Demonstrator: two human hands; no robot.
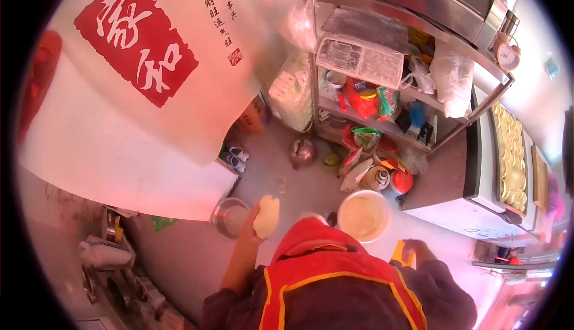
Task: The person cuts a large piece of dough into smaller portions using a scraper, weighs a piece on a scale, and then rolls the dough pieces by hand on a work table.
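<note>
Red apron point(317, 264) fills the bottom centre. At lower left of centre, the left hand point(254, 227) grips a pale round point(268, 215); light, even support should spare its edge. Near the white tub point(366, 215), the right hand point(417, 248) curls around something yellow point(399, 250), too unclear to name.

the grey floor point(299, 201) carries a round metal pot point(302, 153), a red-lidded tub point(402, 180) and a white bucket point(363, 216).

The pale round piece point(268, 217) hides part of my left hand point(250, 229); whether my right hand point(418, 250) grips the yellow thing point(398, 252) (fingertips unclear), I can't tell. The bottom edge crops my apron point(335, 264).
</note>
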